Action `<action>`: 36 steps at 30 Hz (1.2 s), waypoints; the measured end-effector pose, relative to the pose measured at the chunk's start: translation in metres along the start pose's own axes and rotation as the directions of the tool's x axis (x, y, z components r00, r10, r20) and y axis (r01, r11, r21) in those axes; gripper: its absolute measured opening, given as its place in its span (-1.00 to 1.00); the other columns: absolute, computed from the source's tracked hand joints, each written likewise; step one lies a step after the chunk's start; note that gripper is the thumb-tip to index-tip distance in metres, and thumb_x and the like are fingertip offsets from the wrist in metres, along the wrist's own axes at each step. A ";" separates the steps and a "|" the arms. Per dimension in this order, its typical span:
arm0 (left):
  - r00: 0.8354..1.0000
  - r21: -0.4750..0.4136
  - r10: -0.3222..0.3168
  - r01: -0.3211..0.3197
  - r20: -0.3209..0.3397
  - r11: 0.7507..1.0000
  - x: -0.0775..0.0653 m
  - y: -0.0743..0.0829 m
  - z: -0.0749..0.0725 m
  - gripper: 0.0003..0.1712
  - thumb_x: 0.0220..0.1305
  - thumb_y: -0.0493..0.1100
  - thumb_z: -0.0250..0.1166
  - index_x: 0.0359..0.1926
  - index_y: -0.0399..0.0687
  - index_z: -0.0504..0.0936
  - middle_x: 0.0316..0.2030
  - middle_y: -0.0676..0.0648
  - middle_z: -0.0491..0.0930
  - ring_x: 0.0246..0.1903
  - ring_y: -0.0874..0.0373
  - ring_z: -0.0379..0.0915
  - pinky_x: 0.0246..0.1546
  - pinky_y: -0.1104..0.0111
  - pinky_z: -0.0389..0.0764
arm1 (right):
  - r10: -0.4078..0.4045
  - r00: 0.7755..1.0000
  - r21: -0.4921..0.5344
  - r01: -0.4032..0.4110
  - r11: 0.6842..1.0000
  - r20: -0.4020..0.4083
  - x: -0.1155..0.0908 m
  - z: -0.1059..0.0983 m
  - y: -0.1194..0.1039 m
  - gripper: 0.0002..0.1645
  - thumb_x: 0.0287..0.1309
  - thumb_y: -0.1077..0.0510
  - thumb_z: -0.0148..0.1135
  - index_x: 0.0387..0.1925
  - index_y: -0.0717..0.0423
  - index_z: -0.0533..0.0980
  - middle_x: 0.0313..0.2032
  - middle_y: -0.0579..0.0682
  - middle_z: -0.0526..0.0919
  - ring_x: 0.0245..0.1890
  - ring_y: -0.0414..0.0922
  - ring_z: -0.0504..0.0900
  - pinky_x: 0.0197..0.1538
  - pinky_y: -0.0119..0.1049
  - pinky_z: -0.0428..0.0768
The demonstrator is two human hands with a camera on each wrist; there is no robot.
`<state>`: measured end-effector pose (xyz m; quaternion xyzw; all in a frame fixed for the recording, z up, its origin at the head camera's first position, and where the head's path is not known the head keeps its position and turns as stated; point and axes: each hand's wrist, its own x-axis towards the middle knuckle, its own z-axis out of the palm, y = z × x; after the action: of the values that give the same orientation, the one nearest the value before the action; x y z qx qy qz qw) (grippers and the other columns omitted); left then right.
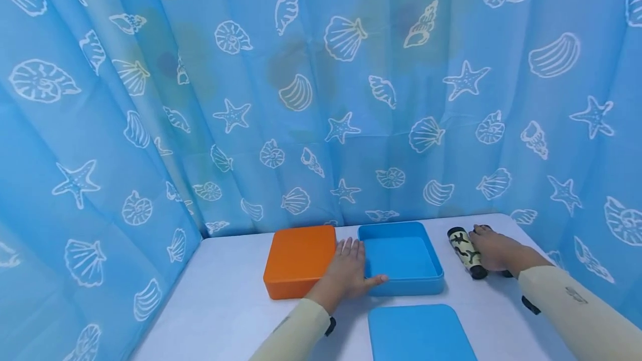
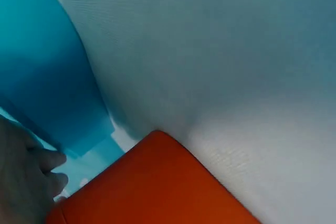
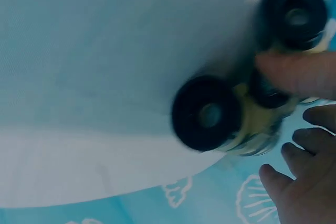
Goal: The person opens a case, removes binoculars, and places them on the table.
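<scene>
My left hand [image 1: 348, 269] lies palm down with its fingers extended and thumb out. It spans the gap between an orange lidded box [image 1: 301, 255] and an open blue box [image 1: 401, 255], touching the blue box's near left edge. At the right, my right hand [image 1: 494, 248] is over a pair of camouflage binoculars [image 1: 466, 252] with black ends. In the right wrist view its thumb [image 3: 302, 74] reaches the middle between the barrels, while spread fingers [image 3: 310, 174] show beyond them. Parts of the binoculars are hidden under this hand.
A flat blue lid [image 1: 421, 333] lies on the white table [image 1: 225, 294] in front of the blue box. Blue curtains [image 1: 321, 88] with white shells and starfish surround the table at the back and both sides.
</scene>
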<state>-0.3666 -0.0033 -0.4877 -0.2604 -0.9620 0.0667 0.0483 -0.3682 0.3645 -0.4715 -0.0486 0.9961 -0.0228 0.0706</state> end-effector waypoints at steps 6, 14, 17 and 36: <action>0.998 -0.074 0.014 -0.019 -0.068 0.997 -0.012 -0.025 -0.005 0.12 0.25 0.59 -0.38 0.50 -0.15 0.06 0.46 -0.11 0.11 0.45 -0.03 -0.08 0.41 0.10 -0.08 | -0.068 0.997 -0.016 0.067 0.998 -0.047 -0.009 -0.013 -0.022 -0.36 0.12 0.35 0.26 0.24 0.47 0.34 0.27 0.46 0.28 0.30 0.40 0.17 0.26 0.26 0.21; 0.998 -0.117 -0.033 0.026 -0.059 0.993 -0.038 -0.079 -0.006 0.02 0.31 0.52 -0.24 0.50 -0.12 0.10 0.45 -0.10 0.15 0.43 -0.02 -0.01 0.38 0.14 0.07 | -0.145 0.976 0.090 0.161 0.983 -0.165 -0.009 -0.030 -0.062 -0.48 0.16 0.29 0.26 0.16 0.35 0.45 0.14 0.36 0.48 0.18 0.35 0.39 0.12 0.24 0.41; 0.996 -0.133 -0.072 0.064 -0.058 0.989 -0.049 -0.102 -0.003 0.04 0.30 0.53 -0.22 0.49 -0.14 0.11 0.44 -0.13 0.16 0.42 -0.06 0.00 0.38 0.12 0.08 | -0.166 0.970 0.127 0.190 0.974 -0.179 -0.005 -0.032 -0.083 -0.51 0.17 0.26 0.27 0.15 0.31 0.48 0.12 0.32 0.51 0.16 0.33 0.42 0.10 0.24 0.44; 0.796 -0.764 -0.581 0.477 0.167 0.434 -0.080 -0.187 0.003 -0.16 0.33 0.12 0.24 0.42 -0.27 0.19 0.30 -0.30 0.32 0.22 -0.24 0.30 0.13 -0.12 0.40 | -0.190 0.972 0.503 0.236 0.832 -0.141 0.026 -0.016 -0.224 -0.58 0.30 0.14 0.22 0.17 0.08 0.51 0.06 0.05 0.59 0.09 0.10 0.53 0.04 0.10 0.55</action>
<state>-0.3903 -0.2040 -0.4669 0.0566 -0.9198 -0.3882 0.0080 -0.3748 0.1399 -0.4480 -0.1376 0.9438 -0.2985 0.0358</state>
